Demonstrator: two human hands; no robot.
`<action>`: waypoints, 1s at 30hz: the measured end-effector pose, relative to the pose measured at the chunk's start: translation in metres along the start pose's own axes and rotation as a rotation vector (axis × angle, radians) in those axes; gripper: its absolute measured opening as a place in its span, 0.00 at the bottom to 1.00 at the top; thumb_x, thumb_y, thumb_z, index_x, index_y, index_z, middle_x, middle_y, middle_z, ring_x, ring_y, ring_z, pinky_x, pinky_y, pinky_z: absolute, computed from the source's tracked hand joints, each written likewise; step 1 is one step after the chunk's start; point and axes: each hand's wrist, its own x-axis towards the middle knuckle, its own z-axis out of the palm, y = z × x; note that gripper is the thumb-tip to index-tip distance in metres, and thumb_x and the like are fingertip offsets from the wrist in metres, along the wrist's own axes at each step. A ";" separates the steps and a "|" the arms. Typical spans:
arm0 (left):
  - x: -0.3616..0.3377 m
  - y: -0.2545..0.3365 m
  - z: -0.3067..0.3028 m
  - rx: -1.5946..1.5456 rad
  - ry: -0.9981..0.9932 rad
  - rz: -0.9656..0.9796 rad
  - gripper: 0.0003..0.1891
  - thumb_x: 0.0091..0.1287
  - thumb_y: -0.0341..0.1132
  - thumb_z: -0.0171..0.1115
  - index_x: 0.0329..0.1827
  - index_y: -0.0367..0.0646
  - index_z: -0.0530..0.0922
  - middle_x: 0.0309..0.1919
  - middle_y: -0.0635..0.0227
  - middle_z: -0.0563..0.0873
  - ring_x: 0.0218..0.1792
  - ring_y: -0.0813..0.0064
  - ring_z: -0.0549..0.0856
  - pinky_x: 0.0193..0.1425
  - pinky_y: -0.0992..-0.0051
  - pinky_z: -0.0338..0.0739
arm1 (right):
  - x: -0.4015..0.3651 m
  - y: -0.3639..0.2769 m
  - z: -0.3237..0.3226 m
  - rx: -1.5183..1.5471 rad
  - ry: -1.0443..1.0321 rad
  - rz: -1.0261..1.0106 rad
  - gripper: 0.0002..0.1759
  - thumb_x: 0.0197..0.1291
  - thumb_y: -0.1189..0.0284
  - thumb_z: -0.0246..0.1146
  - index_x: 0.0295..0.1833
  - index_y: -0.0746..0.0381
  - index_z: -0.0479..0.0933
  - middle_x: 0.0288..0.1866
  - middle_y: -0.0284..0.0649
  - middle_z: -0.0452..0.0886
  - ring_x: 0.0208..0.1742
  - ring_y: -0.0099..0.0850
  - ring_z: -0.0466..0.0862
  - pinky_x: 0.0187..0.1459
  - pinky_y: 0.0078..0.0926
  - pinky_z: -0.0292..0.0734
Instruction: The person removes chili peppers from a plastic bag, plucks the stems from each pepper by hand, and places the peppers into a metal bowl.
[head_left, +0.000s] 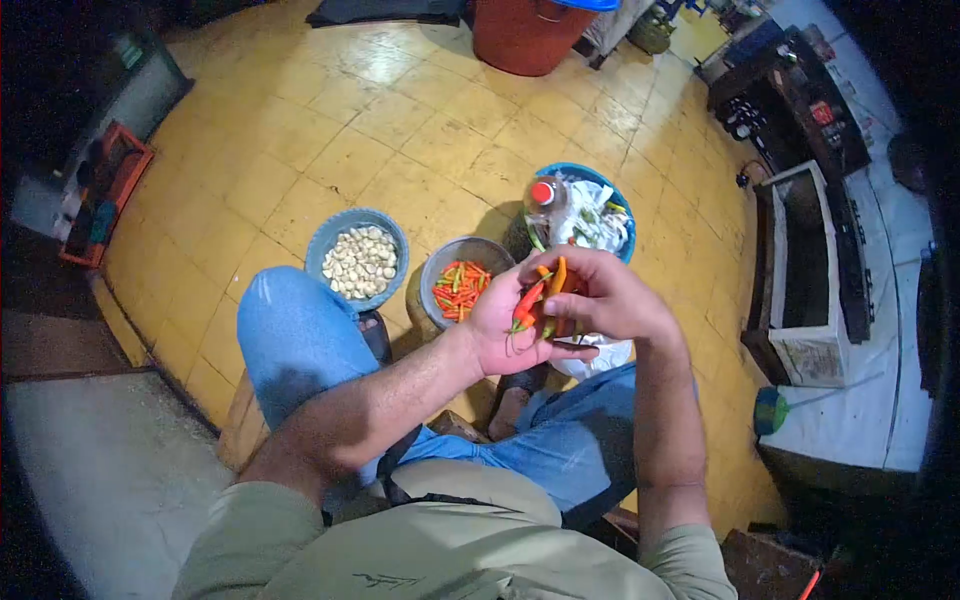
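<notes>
My left hand [496, 322] is turned palm up and cupped, with red chili peppers [526, 304] and their green stems lying in it. My right hand [618, 292] reaches over from the other side, its fingers curled and closed around an orange chili pepper [557, 283]. Just beyond my left hand stands a grey bowl [432, 272] of small red, orange and green chilies [462, 290]. Left of it, a blue-grey basin [317, 243] holds peeled garlic cloves [360, 262]. My fingers partly hide the peppers.
A blue tub [628, 225] holds a red-capped bottle [543, 194] and white plastic bags. Another white bag [592, 362] lies below my right hand. A red bin [525, 38] stands at the back, an orange crate [128, 190] at left, and a wooden cabinet [800, 260] at right.
</notes>
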 end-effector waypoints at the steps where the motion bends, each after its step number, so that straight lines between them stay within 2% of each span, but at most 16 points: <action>1: -0.001 0.004 -0.005 -0.028 -0.041 0.025 0.29 0.75 0.58 0.37 0.63 0.46 0.72 0.57 0.61 0.80 0.56 0.63 0.81 0.62 0.56 0.76 | 0.004 0.001 0.005 -0.109 0.032 -0.086 0.20 0.55 0.79 0.68 0.54 0.65 0.75 0.45 0.39 0.82 0.46 0.26 0.80 0.50 0.28 0.77; 2: -0.001 0.007 -0.008 -0.055 -0.083 0.049 0.28 0.76 0.57 0.36 0.61 0.47 0.73 0.55 0.62 0.81 0.55 0.64 0.82 0.62 0.56 0.76 | 0.006 -0.001 0.010 -0.217 0.067 -0.172 0.21 0.55 0.79 0.69 0.56 0.64 0.75 0.43 0.39 0.82 0.44 0.27 0.81 0.48 0.27 0.78; 3: -0.006 0.010 -0.005 -0.040 -0.102 0.077 0.26 0.76 0.56 0.37 0.59 0.46 0.74 0.53 0.63 0.82 0.52 0.66 0.83 0.60 0.60 0.77 | 0.006 -0.011 0.012 -0.396 0.129 -0.200 0.25 0.50 0.77 0.72 0.56 0.63 0.75 0.44 0.42 0.82 0.45 0.34 0.82 0.48 0.31 0.77; 6: -0.001 0.018 -0.016 -0.131 -0.056 0.134 0.27 0.76 0.57 0.36 0.63 0.47 0.71 0.57 0.62 0.79 0.55 0.63 0.81 0.60 0.55 0.76 | 0.014 -0.002 0.016 -0.488 0.230 -0.308 0.28 0.46 0.75 0.73 0.57 0.61 0.75 0.47 0.44 0.81 0.47 0.42 0.81 0.49 0.35 0.76; 7: -0.003 0.022 -0.018 -0.106 -0.049 0.133 0.26 0.76 0.56 0.36 0.62 0.48 0.72 0.54 0.63 0.80 0.53 0.65 0.82 0.58 0.60 0.78 | 0.014 -0.005 0.017 -0.504 0.222 -0.287 0.31 0.45 0.76 0.73 0.59 0.60 0.74 0.53 0.44 0.80 0.53 0.44 0.80 0.54 0.36 0.75; 8: -0.002 0.025 -0.020 -0.104 -0.045 0.141 0.26 0.76 0.56 0.36 0.62 0.48 0.72 0.54 0.63 0.80 0.53 0.65 0.82 0.58 0.60 0.78 | 0.014 -0.005 0.017 -0.500 0.217 -0.293 0.31 0.45 0.76 0.73 0.59 0.60 0.74 0.53 0.44 0.80 0.53 0.44 0.80 0.54 0.36 0.75; 10: -0.002 0.028 -0.019 0.027 0.212 0.246 0.26 0.77 0.56 0.35 0.62 0.48 0.72 0.52 0.63 0.82 0.52 0.65 0.83 0.57 0.61 0.79 | 0.013 -0.004 0.016 -0.543 0.282 -0.338 0.33 0.46 0.76 0.72 0.62 0.61 0.72 0.56 0.47 0.78 0.58 0.47 0.78 0.58 0.36 0.74; 12: -0.001 0.031 -0.019 0.033 0.197 0.243 0.26 0.77 0.55 0.34 0.62 0.48 0.72 0.52 0.64 0.83 0.52 0.66 0.83 0.57 0.61 0.79 | 0.013 0.004 0.005 -0.535 0.287 -0.339 0.32 0.47 0.76 0.72 0.61 0.62 0.72 0.56 0.48 0.78 0.59 0.47 0.78 0.60 0.36 0.74; 16: 0.001 0.035 -0.023 0.038 0.137 0.234 0.24 0.77 0.52 0.38 0.63 0.48 0.72 0.56 0.62 0.81 0.55 0.64 0.82 0.60 0.59 0.76 | 0.013 0.034 -0.014 -0.289 0.389 -0.403 0.21 0.52 0.78 0.67 0.54 0.64 0.77 0.49 0.47 0.82 0.52 0.41 0.83 0.54 0.34 0.77; 18: 0.002 0.033 -0.025 -0.014 0.144 0.254 0.24 0.77 0.52 0.39 0.66 0.49 0.71 0.58 0.61 0.80 0.55 0.63 0.82 0.60 0.57 0.77 | 0.011 0.048 -0.024 -0.110 0.452 -0.211 0.16 0.62 0.78 0.61 0.56 0.67 0.76 0.52 0.44 0.81 0.53 0.30 0.81 0.56 0.29 0.77; 19: 0.003 0.033 -0.025 -0.012 0.174 0.260 0.24 0.77 0.52 0.39 0.66 0.49 0.71 0.59 0.60 0.79 0.55 0.62 0.82 0.59 0.56 0.78 | 0.011 0.049 -0.026 -0.096 0.509 -0.196 0.11 0.64 0.78 0.59 0.51 0.68 0.78 0.46 0.41 0.82 0.47 0.26 0.82 0.51 0.26 0.78; 20: 0.004 0.032 -0.027 -0.011 0.178 0.253 0.24 0.77 0.52 0.39 0.66 0.49 0.71 0.59 0.60 0.79 0.55 0.62 0.82 0.59 0.56 0.78 | 0.010 0.051 -0.027 -0.092 0.514 -0.193 0.11 0.64 0.78 0.59 0.51 0.68 0.78 0.46 0.41 0.82 0.47 0.26 0.82 0.51 0.26 0.78; 23: 0.007 0.031 -0.030 0.008 0.193 0.263 0.23 0.77 0.51 0.39 0.66 0.50 0.71 0.58 0.62 0.80 0.55 0.64 0.82 0.59 0.57 0.77 | 0.012 0.048 -0.024 -0.206 0.539 -0.268 0.10 0.56 0.76 0.66 0.44 0.66 0.81 0.33 0.41 0.81 0.35 0.30 0.82 0.38 0.27 0.77; 26: 0.007 0.030 -0.030 0.062 0.256 0.271 0.23 0.77 0.51 0.39 0.64 0.51 0.73 0.58 0.64 0.80 0.55 0.66 0.81 0.60 0.58 0.76 | 0.012 0.035 -0.014 -0.387 0.434 -0.260 0.12 0.53 0.74 0.68 0.44 0.64 0.81 0.32 0.42 0.79 0.33 0.34 0.81 0.37 0.29 0.76; 27: 0.007 0.029 -0.032 0.059 0.245 0.272 0.23 0.77 0.51 0.39 0.64 0.51 0.73 0.57 0.65 0.80 0.55 0.68 0.81 0.61 0.58 0.75 | 0.013 0.037 -0.009 -0.385 0.425 -0.161 0.11 0.51 0.72 0.70 0.41 0.63 0.81 0.30 0.43 0.78 0.33 0.37 0.81 0.37 0.32 0.76; 30: 0.008 0.028 -0.036 0.061 0.244 0.276 0.22 0.77 0.52 0.39 0.62 0.51 0.75 0.56 0.67 0.81 0.55 0.69 0.81 0.61 0.59 0.75 | 0.017 0.046 -0.003 -0.446 0.427 -0.135 0.09 0.52 0.74 0.69 0.38 0.64 0.80 0.31 0.44 0.79 0.32 0.36 0.81 0.37 0.31 0.76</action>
